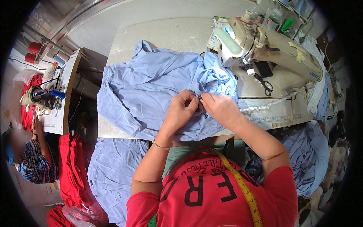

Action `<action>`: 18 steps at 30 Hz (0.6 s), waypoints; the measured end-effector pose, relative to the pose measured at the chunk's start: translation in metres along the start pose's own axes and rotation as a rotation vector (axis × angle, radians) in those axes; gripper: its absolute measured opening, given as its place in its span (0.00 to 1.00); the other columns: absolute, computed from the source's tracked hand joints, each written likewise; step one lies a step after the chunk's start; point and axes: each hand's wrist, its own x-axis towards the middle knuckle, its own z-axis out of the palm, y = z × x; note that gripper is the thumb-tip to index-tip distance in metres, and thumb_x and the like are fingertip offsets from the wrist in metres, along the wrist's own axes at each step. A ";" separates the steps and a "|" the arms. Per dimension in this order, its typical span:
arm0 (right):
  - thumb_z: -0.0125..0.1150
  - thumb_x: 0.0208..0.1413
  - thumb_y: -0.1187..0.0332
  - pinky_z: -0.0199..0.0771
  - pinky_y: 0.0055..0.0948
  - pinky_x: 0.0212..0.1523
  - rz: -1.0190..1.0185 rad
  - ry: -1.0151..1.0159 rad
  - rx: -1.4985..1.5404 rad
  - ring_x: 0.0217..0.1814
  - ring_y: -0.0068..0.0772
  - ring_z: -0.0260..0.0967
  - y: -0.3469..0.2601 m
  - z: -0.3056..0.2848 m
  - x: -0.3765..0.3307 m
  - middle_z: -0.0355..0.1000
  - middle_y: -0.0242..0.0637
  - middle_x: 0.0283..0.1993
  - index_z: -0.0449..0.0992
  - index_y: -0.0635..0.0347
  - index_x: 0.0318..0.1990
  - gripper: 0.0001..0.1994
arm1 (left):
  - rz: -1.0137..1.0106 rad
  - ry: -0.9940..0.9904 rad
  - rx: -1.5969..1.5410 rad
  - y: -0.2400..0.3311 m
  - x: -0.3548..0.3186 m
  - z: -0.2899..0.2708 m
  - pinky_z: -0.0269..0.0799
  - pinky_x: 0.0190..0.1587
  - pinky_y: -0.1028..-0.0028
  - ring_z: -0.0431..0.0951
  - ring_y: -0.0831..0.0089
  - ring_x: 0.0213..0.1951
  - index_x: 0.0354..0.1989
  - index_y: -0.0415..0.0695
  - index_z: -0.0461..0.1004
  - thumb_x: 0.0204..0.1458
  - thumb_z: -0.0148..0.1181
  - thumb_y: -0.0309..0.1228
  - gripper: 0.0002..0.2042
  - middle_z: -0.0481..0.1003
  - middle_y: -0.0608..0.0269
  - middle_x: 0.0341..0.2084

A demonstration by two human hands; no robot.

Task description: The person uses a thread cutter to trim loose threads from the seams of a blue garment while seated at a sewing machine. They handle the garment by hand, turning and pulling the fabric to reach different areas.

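At the far left, a co-worker in a patterned top (32, 162) is beside a second worktable (55, 124), and red cloth (72, 170) hangs down in a long bundle just to the right of that person. Next comes a pile of light blue cloth (115, 170), below the front edge of the pale main table (170, 34). On that table, left of the sewing machine, lies the light blue garment (145, 85) — spread loosely and wrinkled toward the left, bunched into thick folds toward the right.

The person's left hand (183, 108) is at the near part of these folds, its fingers curled and drawn in to the thumb, pinching the fabric. Close beside it, the right hand (219, 109) also pinches the garment, its grip narrow; the exact bit of cloth between the fingertips is too small to make out. A yellow tape measure (242, 185) runs down the front of the person's red shirt (211, 200).

Farther right, a twisted white strip (261, 108) lies near the table's front edge, with black-handled scissors (266, 87) behind it, beneath the sewing machine (281, 49) — and more blue cloth (306, 155) is heaped below.
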 end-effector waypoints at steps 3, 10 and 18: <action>0.53 0.47 0.70 0.71 0.28 0.25 -0.072 0.000 -0.094 0.24 0.32 0.70 0.001 0.000 0.002 0.66 0.32 0.23 0.66 0.57 0.32 0.05 | -0.005 0.011 0.036 -0.001 0.000 0.000 0.64 0.28 0.76 0.66 0.78 0.24 0.24 0.34 0.69 0.51 0.55 0.27 0.09 0.69 0.62 0.20; 0.52 0.46 0.70 0.71 0.27 0.25 -0.118 -0.107 -0.191 0.25 0.31 0.71 0.005 -0.002 0.002 0.66 0.33 0.24 0.67 0.58 0.33 0.06 | 0.053 0.035 0.121 -0.003 0.000 0.001 0.59 0.26 0.81 0.61 0.85 0.24 0.24 0.37 0.68 0.52 0.56 0.27 0.08 0.66 0.71 0.18; 0.52 0.45 0.71 0.72 0.29 0.22 -0.140 -0.101 -0.154 0.22 0.33 0.72 0.010 0.005 0.001 0.68 0.35 0.23 0.67 0.57 0.33 0.06 | 0.129 0.053 0.203 -0.002 -0.001 0.004 0.59 0.25 0.81 0.62 0.85 0.23 0.24 0.37 0.68 0.51 0.56 0.27 0.07 0.65 0.71 0.18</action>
